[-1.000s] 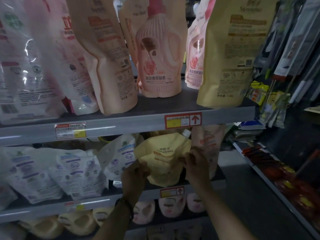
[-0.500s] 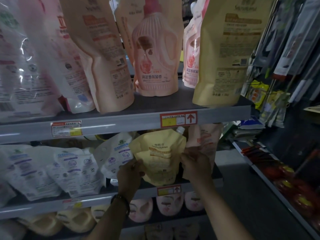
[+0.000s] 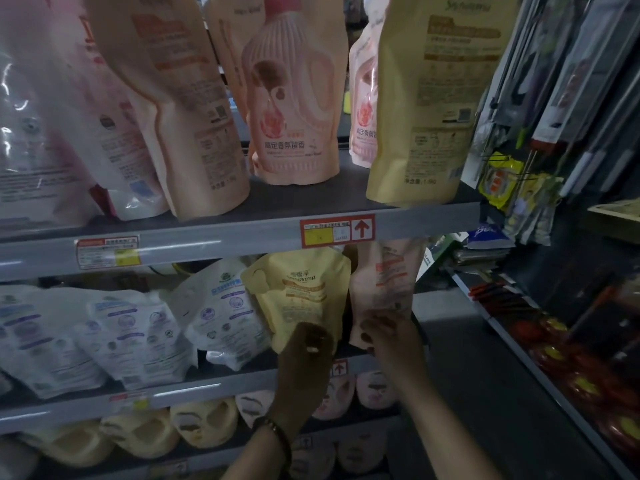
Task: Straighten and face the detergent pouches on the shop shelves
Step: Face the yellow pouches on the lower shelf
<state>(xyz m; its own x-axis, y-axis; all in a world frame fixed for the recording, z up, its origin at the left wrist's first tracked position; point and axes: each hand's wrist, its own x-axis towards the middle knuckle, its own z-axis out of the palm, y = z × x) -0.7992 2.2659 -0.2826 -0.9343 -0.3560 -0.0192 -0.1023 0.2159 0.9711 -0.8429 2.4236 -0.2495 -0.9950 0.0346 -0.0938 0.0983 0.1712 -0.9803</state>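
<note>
Now I am holding two pouches on the middle shelf (image 3: 207, 386): the fingers of my left hand (image 3: 306, 344) are pinching the bottom edge of the yellow pouch (image 3: 301, 292), and my right hand (image 3: 384, 332) is gripping the bottom of the peach pouch (image 3: 384, 285) just beside it. Both are leaning, so pulling low may be folding one off the shelf edge, or knocking the white pouches (image 3: 221, 306) at the left. I am counting one yellow, one peach, at least three white.
</note>
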